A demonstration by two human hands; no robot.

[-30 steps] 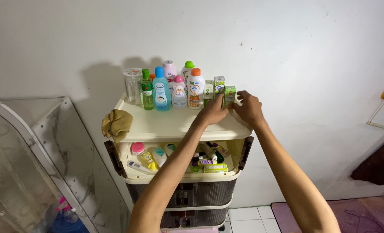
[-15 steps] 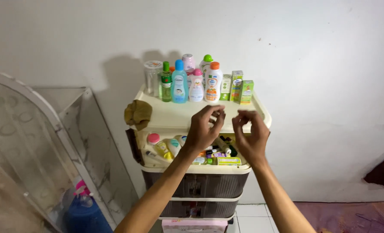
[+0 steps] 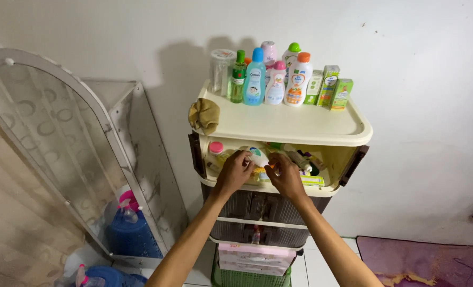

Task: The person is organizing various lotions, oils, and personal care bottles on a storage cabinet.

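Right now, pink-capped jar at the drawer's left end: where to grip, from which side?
Grip the pink-capped jar by its round cap, coming straight down from above. It stands upright at the open drawer's left end, cap exposed, body sunk among other items. The left hand is nearer.

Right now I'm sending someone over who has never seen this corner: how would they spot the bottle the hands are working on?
Find the cream plastic drawer tower against the white wall. Its top drawer is pulled open, and both hands reach into its front. The small white bottle lies between the left hand and right hand; unlike the pink-capped jar beside it, it has a teal label.
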